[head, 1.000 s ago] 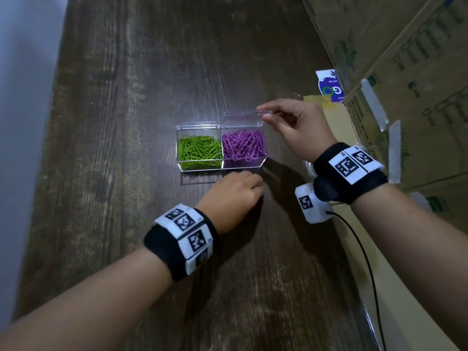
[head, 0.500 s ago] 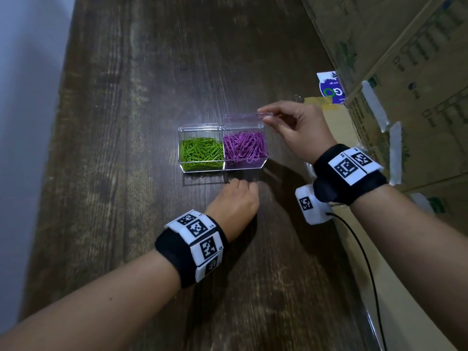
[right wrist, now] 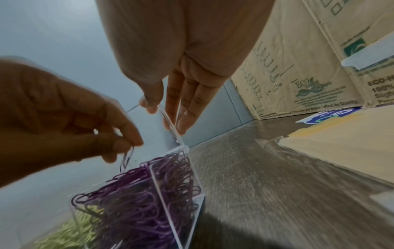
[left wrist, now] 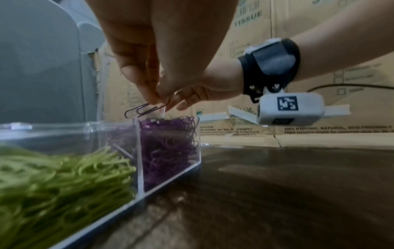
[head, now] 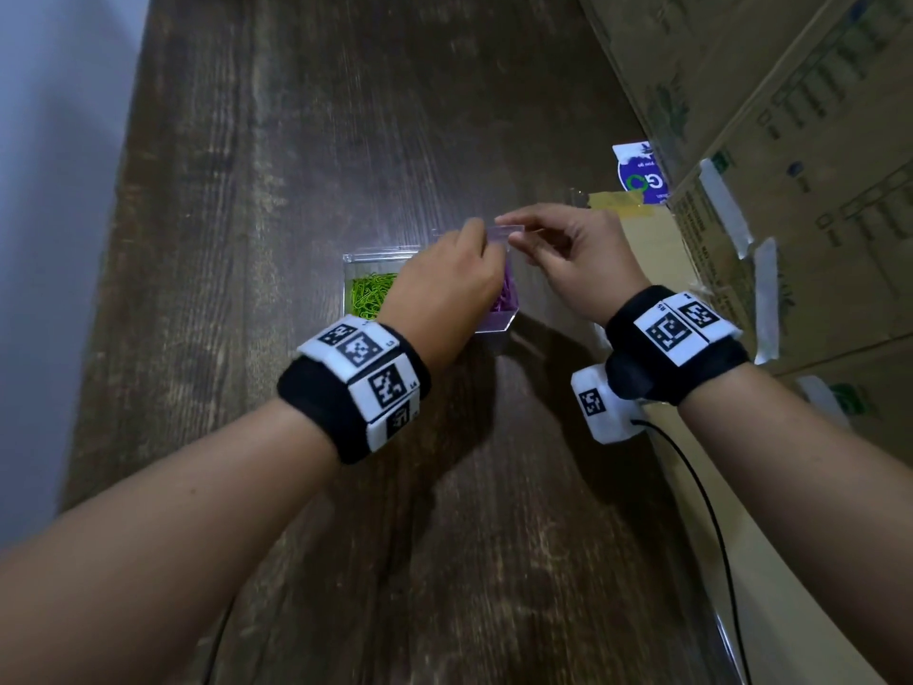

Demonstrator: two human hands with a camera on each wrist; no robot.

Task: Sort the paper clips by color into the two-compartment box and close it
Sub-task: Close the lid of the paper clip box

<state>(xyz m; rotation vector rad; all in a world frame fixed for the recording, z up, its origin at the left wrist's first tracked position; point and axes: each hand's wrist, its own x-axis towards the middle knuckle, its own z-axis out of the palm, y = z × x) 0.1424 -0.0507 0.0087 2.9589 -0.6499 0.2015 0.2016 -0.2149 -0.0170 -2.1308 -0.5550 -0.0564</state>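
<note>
the clear two-compartment box (head: 499, 326) sits on the dark wooden table (head: 296, 140), green clips (head: 368, 294) left and purple clips (right wrist: 145, 193) right, its lid (right wrist: 170, 124) pinched up by the right hand (head: 573, 259), while the left hand (head: 444, 289), earlier resting on the table, now pinches a purple clip (left wrist: 142, 109) above the purple side.

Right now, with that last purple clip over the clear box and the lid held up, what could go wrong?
1. The left hand pinches the single purple paper clip right above the divider; released here, it might land among the green paper clips.
2. The purple paper clip pile reaches the rim, so the clear hinged lid, pinched by the right hand, may catch on clips and not close.
</note>
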